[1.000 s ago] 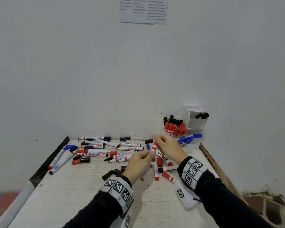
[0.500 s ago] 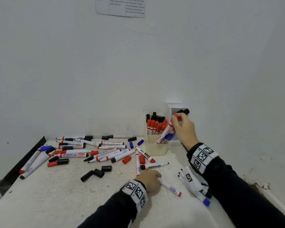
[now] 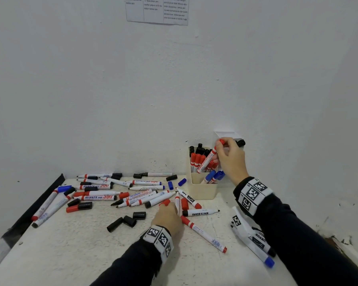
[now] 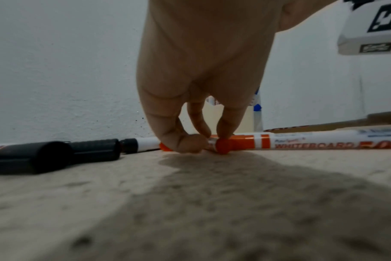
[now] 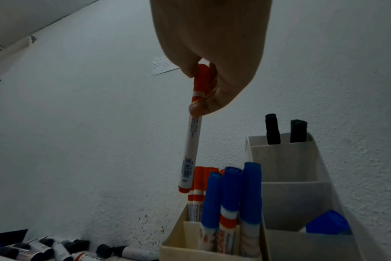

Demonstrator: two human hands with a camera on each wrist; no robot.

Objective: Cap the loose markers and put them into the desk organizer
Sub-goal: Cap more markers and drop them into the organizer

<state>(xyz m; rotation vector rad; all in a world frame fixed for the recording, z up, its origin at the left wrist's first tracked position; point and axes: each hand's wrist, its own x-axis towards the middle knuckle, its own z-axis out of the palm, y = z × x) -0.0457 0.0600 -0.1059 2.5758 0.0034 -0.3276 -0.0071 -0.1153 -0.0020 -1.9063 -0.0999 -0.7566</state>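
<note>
Your right hand (image 3: pixel 232 156) pinches a capped red marker (image 3: pixel 207 159) by its cap end, holding it tilted above the cream desk organizer (image 3: pixel 203 189), its lower end among the red-capped markers already standing there. Your left hand (image 3: pixel 168 216) is down on the table (image 3: pixel 70 254), its fingertips (image 4: pixel 225 130) closing on a loose red cap (image 4: pixel 223 147) beside a red whiteboard marker (image 3: pixel 203 234) that lies flat.

You work at a pale, speckled tabletop pushed into a corner of white textured walls; a printed sheet (image 3: pixel 157 9) hangs high on the wall, its text too small to read. A dark strip edges the table's left side.

The marker you hold has a white barrel with a red cap, a red band, a red end plug and a barcode near the bottom. The organizer's front compartment holds blue-capped markers (image 5: pixel 231 196), the compartment behind it red and black ones, and a taller white tier at the back holds two black caps (image 5: pixel 286 131).

Scattered markers and loose caps cover the table's far left. You can read "MARKER 500" (image 3: pixel 97 197), "Artline 500" (image 3: pixel 140 194) and "WHITEBOARD" (image 3: pixel 199 213) on barrels; the marker by your left hand reads "WHITEBOARD" in the wrist view.
</note>
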